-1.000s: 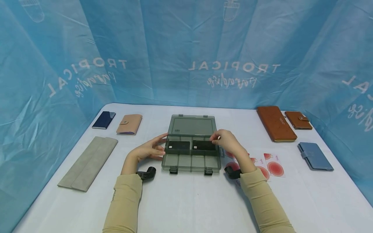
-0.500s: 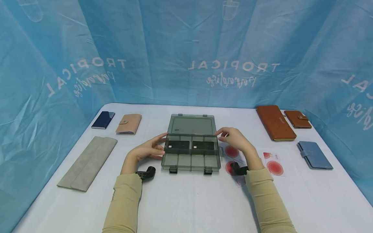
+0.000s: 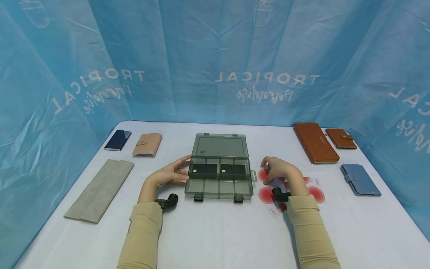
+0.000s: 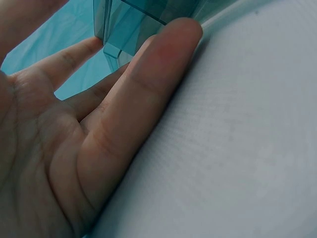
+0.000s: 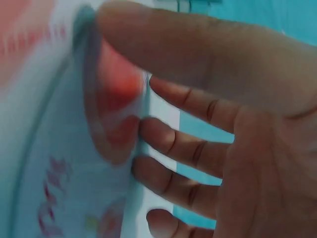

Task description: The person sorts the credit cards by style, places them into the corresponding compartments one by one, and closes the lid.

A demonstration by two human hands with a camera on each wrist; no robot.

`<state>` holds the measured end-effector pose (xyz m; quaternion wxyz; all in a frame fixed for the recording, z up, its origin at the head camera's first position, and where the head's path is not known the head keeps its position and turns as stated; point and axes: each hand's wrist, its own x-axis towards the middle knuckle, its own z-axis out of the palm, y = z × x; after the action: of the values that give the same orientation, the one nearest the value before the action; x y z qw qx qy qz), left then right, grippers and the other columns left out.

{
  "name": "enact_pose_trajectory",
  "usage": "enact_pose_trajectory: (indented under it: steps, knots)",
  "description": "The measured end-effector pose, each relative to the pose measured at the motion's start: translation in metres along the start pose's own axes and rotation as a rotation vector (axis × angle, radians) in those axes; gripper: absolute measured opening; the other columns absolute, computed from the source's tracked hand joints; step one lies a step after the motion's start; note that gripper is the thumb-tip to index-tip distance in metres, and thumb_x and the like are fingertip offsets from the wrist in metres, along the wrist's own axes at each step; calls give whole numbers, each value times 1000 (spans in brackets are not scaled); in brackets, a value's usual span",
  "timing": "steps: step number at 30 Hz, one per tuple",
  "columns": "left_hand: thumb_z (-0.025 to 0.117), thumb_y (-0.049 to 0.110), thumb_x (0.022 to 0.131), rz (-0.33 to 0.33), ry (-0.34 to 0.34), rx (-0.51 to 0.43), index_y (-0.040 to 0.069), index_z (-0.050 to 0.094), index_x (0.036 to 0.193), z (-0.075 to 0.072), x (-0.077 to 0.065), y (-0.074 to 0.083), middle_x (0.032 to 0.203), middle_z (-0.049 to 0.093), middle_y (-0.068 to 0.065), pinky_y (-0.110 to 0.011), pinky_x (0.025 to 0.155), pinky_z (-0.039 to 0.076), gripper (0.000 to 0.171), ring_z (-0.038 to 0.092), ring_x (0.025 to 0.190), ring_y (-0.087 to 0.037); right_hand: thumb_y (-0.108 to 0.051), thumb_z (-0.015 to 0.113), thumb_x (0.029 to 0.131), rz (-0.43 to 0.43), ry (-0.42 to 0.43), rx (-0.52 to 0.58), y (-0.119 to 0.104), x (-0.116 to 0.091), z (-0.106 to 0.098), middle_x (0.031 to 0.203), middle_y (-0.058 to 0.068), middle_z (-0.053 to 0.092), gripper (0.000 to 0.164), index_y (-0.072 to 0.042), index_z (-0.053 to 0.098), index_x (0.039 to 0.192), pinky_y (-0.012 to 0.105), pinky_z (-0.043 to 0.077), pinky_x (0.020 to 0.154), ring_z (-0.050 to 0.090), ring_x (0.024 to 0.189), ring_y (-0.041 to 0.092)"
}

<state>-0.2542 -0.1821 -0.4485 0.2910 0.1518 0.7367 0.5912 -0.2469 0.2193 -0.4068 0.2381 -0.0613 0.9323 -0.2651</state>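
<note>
A white, lightly creased cloth-like surface (image 3: 215,235) is spreading across the table, and a shiny blue fabric curtain (image 3: 235,48) is hanging behind it and along both sides, wrinkling softly and showing mirrored white lettering. Near the middle, a smoky grey-green translucent plastic box (image 3: 211,189) is lying with its lid (image 3: 221,145) folded back on the far side; two flat black rectangular cards (image 3: 205,169) are occupying its farther row, side by side. The left hand (image 3: 168,174) is staying open, its fingers spreading against the box's left side. The right hand (image 3: 279,170) is hanging open over white cards printed with red circles (image 3: 266,195), which are lying just right of the box; its fingers are bending loosely and its thumb is standing apart from them, though blur is hiding whether the thumb is touching a card. Toward the left edge, a dark navy notebook (image 3: 117,140), a beige snap-closed holder (image 3: 147,145) and a long grey folder (image 3: 99,191) are lying apart. Toward the right edge, a long brown leather-like wallet (image 3: 316,143), a smaller brown snap-closed wallet (image 3: 340,138) and a blue-grey strapped case (image 3: 361,179) are resting.
</note>
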Motion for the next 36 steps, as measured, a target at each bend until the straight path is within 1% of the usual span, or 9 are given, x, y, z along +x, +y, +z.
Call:
enact_pose_trajectory:
  steps: [7, 10, 14, 17, 20, 22, 25, 31, 36]
  knots:
    - [66, 6, 83, 5, 1, 4, 25, 14, 150, 1, -1, 1, 153, 10, -15, -44, 87, 49, 86, 54, 99, -18, -6, 77, 66, 45, 58, -18, -3, 0, 3, 94, 13, 53, 56, -7, 51, 115, 33, 48, 58, 49, 80, 26]
    - [64, 6, 84, 3, 1, 3, 25, 13, 150, 2, -1, 1, 153, 10, -14, -45, 88, 48, 86, 54, 98, -18, -8, 72, 73, 35, 128, 7, 1, 1, 0, 99, 16, 53, 46, -1, 54, 115, 33, 48, 55, 50, 81, 27]
    - [64, 6, 84, 2, 0, 5, 25, 13, 150, 2, -2, 1, 153, 10, -14, -46, 88, 48, 85, 54, 98, -19, -12, 59, 85, 47, 223, 129, 7, 2, -6, 111, 22, 52, 37, 2, 53, 119, 32, 48, 54, 49, 88, 29]
    - [65, 7, 84, 2, 1, 5, 25, 13, 150, 2, -1, 1, 153, 10, -14, -46, 88, 48, 86, 54, 98, -19, -16, 51, 90, 76, 279, 224, 11, 1, -11, 120, 23, 48, 37, 0, 48, 123, 35, 50, 60, 47, 97, 32]
    - [66, 8, 84, 1, 2, 2, 25, 13, 150, 0, -1, 0, 153, 10, -15, -45, 87, 49, 86, 54, 98, -19, -16, 48, 92, 76, 335, 298, 12, -1, -16, 127, 24, 43, 38, -1, 45, 127, 43, 50, 76, 43, 109, 36]
    - [66, 8, 83, 0, 2, 1, 25, 14, 150, 0, -1, 0, 153, 10, -15, -44, 87, 49, 87, 55, 98, -18, -13, 46, 92, 49, 373, 362, 12, -3, -19, 133, 26, 38, 41, -2, 42, 131, 50, 44, 90, 38, 118, 39]
    - [66, 8, 83, 4, -3, -3, 24, 13, 150, 0, -1, 0, 153, 10, -15, -44, 87, 49, 87, 55, 98, -19, -7, 44, 92, -7, 413, 483, 11, -9, -24, 133, 27, 34, 49, -5, 34, 140, 52, 38, 96, 37, 116, 38]
    - [66, 7, 83, 4, 4, -6, 25, 14, 150, 0, 0, 0, 153, 10, -15, -46, 88, 48, 86, 54, 99, -20, -3, 50, 91, -116, 365, 706, 1, -17, -32, 112, 16, 39, 63, -13, 23, 147, 26, 52, 75, 48, 87, 19]
    - [66, 8, 83, 7, 3, -4, 25, 14, 150, 0, -1, 1, 153, 10, -15, -45, 88, 49, 87, 54, 100, -20, -2, 51, 90, -215, 294, 808, -20, -23, -28, 104, 10, 38, 52, -5, 35, 139, 22, 53, 72, 52, 83, 14]
